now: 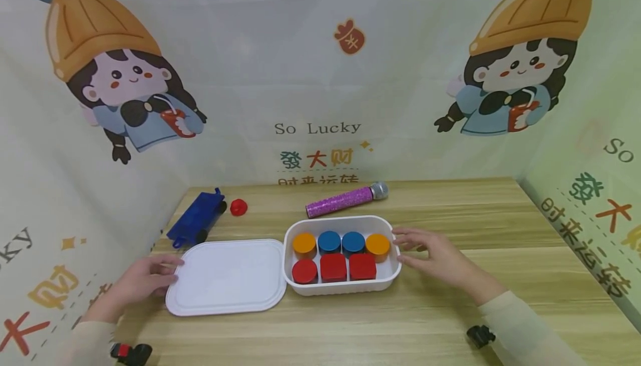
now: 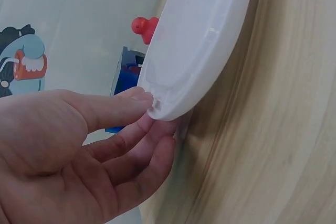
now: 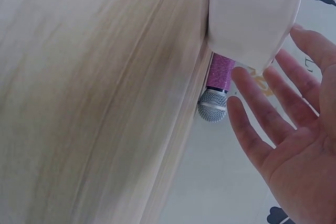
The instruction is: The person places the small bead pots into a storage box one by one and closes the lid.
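My left hand pinches the left end of a flat white lid, thumb on top and fingers beneath, as the left wrist view shows. Beside the lid stands a white plastic box, its top uncovered. Inside are two orange round pieces, two blue round pieces, a red round piece and two red square-looking pieces. My right hand is at the box's right end, fingertips right at its rim. In the right wrist view those fingers are spread and nearly straight.
Behind the box lies a glittery purple microphone with a silver head. A blue toy cart with black wheels and a small red piece sit at the back left. Printed cloth walls enclose the wooden table.
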`<state>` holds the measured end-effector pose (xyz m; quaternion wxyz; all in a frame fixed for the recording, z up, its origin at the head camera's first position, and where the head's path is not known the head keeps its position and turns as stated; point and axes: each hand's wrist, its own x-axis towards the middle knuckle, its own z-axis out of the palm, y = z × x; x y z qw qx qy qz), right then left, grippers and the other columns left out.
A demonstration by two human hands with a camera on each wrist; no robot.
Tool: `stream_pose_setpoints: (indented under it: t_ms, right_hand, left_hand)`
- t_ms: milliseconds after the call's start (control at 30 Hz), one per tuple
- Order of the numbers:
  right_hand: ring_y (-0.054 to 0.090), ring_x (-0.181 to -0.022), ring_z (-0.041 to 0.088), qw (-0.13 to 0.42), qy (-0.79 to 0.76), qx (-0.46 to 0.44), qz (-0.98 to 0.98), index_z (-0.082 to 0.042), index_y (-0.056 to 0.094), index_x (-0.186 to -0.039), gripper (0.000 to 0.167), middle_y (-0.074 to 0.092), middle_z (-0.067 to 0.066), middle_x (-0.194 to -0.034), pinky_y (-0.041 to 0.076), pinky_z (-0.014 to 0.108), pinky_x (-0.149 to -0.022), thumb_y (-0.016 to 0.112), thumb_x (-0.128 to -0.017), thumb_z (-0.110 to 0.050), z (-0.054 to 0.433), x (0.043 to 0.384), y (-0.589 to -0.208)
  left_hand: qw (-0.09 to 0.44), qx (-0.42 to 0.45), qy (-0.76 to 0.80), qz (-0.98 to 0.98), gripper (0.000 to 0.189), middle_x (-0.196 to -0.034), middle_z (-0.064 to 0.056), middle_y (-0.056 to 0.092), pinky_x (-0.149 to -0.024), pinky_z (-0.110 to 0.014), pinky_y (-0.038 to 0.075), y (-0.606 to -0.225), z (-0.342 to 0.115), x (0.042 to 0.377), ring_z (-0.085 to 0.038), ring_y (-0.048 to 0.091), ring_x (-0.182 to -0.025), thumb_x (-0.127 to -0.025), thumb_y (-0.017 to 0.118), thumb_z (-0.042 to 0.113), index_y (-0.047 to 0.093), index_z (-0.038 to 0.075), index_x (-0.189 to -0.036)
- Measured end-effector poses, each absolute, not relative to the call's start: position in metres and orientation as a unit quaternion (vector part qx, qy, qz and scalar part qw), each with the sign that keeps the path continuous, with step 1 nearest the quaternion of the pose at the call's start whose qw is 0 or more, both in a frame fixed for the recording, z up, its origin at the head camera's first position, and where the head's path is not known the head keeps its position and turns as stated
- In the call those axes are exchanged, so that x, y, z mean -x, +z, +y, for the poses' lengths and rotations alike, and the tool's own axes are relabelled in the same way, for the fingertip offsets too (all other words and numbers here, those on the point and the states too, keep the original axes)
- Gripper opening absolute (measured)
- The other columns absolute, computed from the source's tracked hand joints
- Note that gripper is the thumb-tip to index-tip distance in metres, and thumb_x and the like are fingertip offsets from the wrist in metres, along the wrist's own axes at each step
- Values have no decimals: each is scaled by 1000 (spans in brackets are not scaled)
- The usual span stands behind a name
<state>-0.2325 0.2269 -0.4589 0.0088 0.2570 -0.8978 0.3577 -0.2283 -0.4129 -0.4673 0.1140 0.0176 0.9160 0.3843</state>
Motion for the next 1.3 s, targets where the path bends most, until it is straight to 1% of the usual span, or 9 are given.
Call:
stream_pose_setpoints:
  t_ms: [100,233,467,600,900,1000,1167,1267,1300]
  right_hand:
    - [73,-107,24,8,358,-255,-898,-10,72,-129,36,59,10,-149,60,49,-95,76,-96,-23,227,232,-459]
    - [73,-106,23,10,357,-256,-898,-10,72,-128,36,60,10,-149,61,48,-95,76,-95,-24,226,233,-459]
    - [74,-104,24,12,356,-260,-897,-9,72,-128,36,60,11,-148,61,48,-94,77,-95,-21,225,231,-459]
    - [74,-105,24,13,354,-262,-898,-9,72,-128,36,60,11,-149,61,48,-94,76,-95,-21,225,231,-459]
    - [74,-105,25,16,356,-264,-896,-8,71,-128,36,60,12,-149,61,48,-94,76,-96,-22,226,231,-459]
    - [74,-105,25,17,355,-264,-897,-8,72,-128,35,60,11,-148,61,48,-93,76,-96,-23,226,232,-459]
    - [74,-104,23,19,353,-263,-898,-8,72,-128,35,60,11,-149,61,47,-93,76,-96,-22,226,232,-459]
    - [74,-104,23,20,353,-263,-898,-8,72,-128,34,60,12,-149,62,47,-92,75,-96,-20,225,232,-460]
    - [74,-104,23,19,354,-263,-897,-8,72,-128,34,60,12,-149,62,47,-92,75,-96,-21,225,232,-460]
  left_hand:
    - [125,-11,413,902,41,-118,-30,66,-74,-35,65,-467,-413,228,-20,67,-100,-100,64,3,55,-14,-136]
    - [131,8,433,892,45,-120,-29,65,-74,-35,65,-465,-413,228,-14,66,-95,-101,61,3,49,-15,-140]
    - [136,22,445,885,46,-120,-26,65,-74,-35,65,-457,-414,223,-13,66,-92,-103,58,4,46,-15,-144]
    - [140,22,446,884,48,-125,-29,63,-77,-35,65,-450,-418,221,-14,67,-92,-106,56,8,43,-14,-146]
    - [128,25,446,885,55,-139,-33,56,-82,-32,64,-427,-420,219,-9,68,-95,-106,59,17,42,-10,-150]
    - [117,23,438,891,56,-136,-31,58,-82,-30,64,-416,-418,221,-8,68,-94,-106,59,20,41,-9,-151]
    - [106,18,444,890,59,-131,-21,64,-82,-29,64,-395,-410,226,-8,70,-93,-105,61,23,41,-7,-152]
    - [106,13,453,885,62,-131,-17,65,-83,-29,64,-387,-402,229,-8,71,-94,-104,64,26,42,-5,-153]
    - [107,11,456,883,62,-133,-18,64,-84,-29,64,-385,-399,230,-7,71,-95,-104,64,26,43,-4,-153]
